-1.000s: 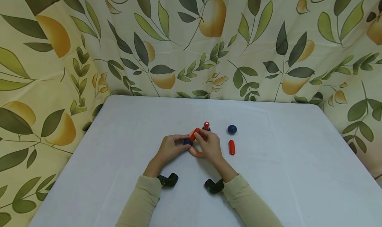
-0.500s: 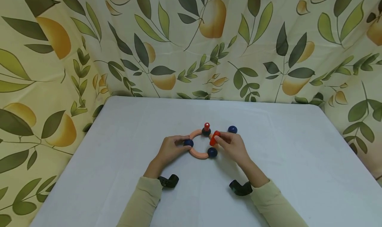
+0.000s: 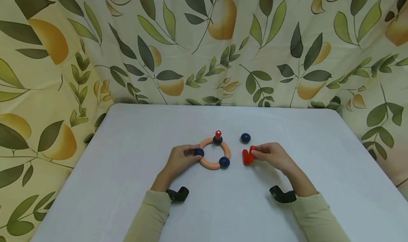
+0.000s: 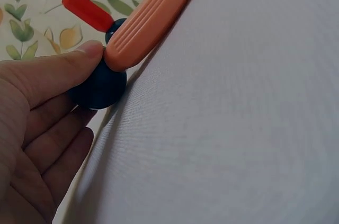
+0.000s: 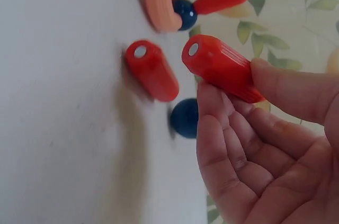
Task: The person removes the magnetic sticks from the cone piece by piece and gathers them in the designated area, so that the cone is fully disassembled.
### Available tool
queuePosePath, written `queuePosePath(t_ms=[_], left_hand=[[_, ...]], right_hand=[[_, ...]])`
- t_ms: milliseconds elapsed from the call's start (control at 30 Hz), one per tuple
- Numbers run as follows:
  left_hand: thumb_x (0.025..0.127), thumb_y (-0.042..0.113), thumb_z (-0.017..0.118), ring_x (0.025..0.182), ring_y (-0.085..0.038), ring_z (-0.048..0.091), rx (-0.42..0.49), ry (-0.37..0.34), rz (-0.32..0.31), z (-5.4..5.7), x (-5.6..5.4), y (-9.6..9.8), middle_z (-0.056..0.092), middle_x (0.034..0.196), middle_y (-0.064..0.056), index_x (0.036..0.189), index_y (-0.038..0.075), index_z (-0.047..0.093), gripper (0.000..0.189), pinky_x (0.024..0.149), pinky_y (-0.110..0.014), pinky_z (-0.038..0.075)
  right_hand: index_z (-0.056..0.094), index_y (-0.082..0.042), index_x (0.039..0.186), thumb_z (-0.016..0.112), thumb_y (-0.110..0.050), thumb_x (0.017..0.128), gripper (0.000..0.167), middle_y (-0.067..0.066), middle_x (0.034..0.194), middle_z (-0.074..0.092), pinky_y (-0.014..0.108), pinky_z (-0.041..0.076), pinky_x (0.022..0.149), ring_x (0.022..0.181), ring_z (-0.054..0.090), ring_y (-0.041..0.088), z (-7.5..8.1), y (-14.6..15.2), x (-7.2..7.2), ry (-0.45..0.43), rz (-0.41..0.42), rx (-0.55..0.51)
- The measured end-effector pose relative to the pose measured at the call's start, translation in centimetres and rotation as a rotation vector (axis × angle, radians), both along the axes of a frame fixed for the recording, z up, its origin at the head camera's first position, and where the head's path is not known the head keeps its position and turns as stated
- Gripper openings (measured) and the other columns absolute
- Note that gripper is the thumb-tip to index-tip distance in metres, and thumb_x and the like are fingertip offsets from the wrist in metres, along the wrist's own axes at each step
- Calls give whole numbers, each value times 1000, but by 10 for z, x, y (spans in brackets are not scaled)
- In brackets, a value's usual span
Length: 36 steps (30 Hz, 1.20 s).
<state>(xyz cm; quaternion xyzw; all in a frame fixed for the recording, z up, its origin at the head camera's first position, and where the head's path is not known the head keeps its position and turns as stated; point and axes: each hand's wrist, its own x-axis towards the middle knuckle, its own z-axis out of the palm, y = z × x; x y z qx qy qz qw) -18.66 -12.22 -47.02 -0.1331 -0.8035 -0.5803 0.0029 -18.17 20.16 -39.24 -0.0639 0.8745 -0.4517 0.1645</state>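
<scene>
A ring of curved orange rods joined by dark blue balls lies on the table. From the ball at its far side, a red rod stands up. My left hand holds the ring's left blue ball between thumb and fingers. To the right of the ring, my right hand pinches a second red rod, which has a silvery disc in its end. That rod is raised off the table, beside another red rod lying on the cloth.
A loose dark blue ball sits behind the red rods. The table has a white cover, and a leaf-and-fruit patterned curtain hangs behind it. A dark wrist camera is on each wrist.
My right hand has carried its red rod rightwards from over the ring to beside the lying red rod. My left hand has stayed on the ring's left ball.
</scene>
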Motion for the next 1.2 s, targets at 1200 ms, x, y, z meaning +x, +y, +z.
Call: queuePosePath(t_ms=[1200], left_hand=[[74,28,77,105,-8,57,-68,62,11,-5,0,-1,65,107,5,110,12,68,40,91,-28,43]], right_hand=[[69,5,89,74,-27,78,34,1,60,59,22,44,53,56,53,14,-28,-1,-20,-189,-286,81]])
